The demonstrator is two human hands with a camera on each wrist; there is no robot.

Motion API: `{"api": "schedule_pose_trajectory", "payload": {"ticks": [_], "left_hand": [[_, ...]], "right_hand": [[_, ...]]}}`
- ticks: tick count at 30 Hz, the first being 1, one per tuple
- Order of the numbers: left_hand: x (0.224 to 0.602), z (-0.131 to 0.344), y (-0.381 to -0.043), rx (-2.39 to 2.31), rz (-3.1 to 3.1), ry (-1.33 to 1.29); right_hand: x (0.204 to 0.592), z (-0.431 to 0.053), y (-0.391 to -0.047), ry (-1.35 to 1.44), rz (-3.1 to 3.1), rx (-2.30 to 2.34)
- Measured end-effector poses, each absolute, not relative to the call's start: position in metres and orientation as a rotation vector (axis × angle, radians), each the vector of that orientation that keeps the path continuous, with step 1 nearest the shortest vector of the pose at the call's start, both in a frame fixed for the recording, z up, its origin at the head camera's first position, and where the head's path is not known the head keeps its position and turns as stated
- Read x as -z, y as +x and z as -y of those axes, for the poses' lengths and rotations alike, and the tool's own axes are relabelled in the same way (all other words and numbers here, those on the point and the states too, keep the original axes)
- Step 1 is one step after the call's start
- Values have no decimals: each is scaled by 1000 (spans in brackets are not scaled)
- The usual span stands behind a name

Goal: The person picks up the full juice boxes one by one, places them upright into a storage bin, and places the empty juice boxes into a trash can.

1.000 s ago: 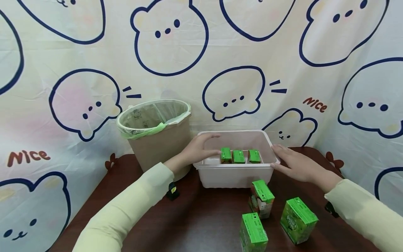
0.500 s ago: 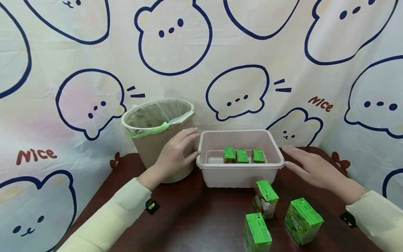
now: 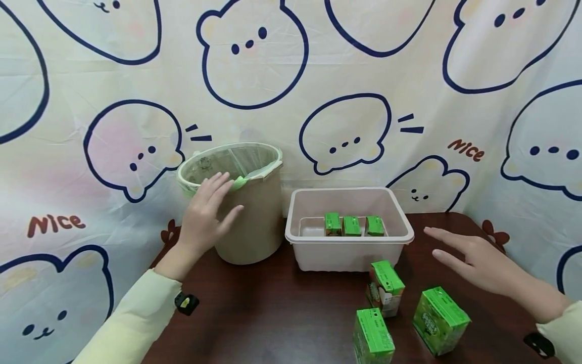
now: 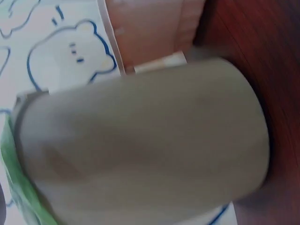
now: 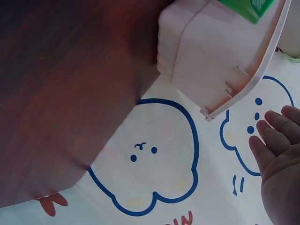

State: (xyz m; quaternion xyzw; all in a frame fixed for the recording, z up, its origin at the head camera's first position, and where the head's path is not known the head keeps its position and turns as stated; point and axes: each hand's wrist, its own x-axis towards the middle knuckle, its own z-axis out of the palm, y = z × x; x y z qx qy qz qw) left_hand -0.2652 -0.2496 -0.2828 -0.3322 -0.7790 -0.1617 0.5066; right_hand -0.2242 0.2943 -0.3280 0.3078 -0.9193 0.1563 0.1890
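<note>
My left hand (image 3: 202,217) is raised in front of the trash bin (image 3: 254,217), fingers extended and thumb spread, holding nothing. In the left wrist view the brown side of the bin fills most of the picture. To the right of the pale plastic tub (image 3: 350,255), my right hand (image 3: 473,258) hovers apart from it with straight fingers. Three small green-topped cartons (image 3: 351,226) stand in a row inside the tub. Three more stand on the table: a brown-sided carton (image 3: 385,288), a front carton (image 3: 374,336) and a green carton (image 3: 441,321) at the right.
A green-edged liner (image 3: 238,182) hangs over the bin's rim. The dark wooden table (image 3: 273,313) carries everything. Behind it hangs a pale cloth (image 3: 254,65) printed with cartoon bears. The right wrist view shows the tub's end wall (image 5: 211,51) near the table's edge.
My left hand has moved left from over the tub to the front of the bin. My right hand has drawn away rightward from the tub's rim. The cartons have stayed put.
</note>
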Motion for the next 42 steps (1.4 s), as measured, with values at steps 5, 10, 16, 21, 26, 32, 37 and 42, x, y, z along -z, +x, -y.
{"api": "schedule_pose_trajectory", "payload": {"ticks": [5, 10, 16, 21, 26, 32, 37, 42], "left_hand": [[285, 275, -264, 340, 1917, -701], [289, 295, -266, 288, 1915, -643], [291, 308, -271, 258, 1938, -598], [293, 313, -276, 264, 1962, -576], [296, 315, -283, 279, 1969, -578], [300, 316, -289, 294, 1966, -584], [302, 316, -293, 315, 1936, -575], [301, 313, -296, 310, 1901, -554]], "right_hand": [[334, -299, -215, 927, 2545, -571], [340, -301, -206, 942, 2618, -728], [347, -307, -197, 972, 2738, -890], [354, -316, -194, 1001, 2841, -920], [362, -324, -192, 1036, 2886, -951], [372, -327, -190, 1001, 2911, -1091], [376, -327, -189, 1046, 2923, -1124], [378, -328, -190, 1091, 2962, -1070]]}}
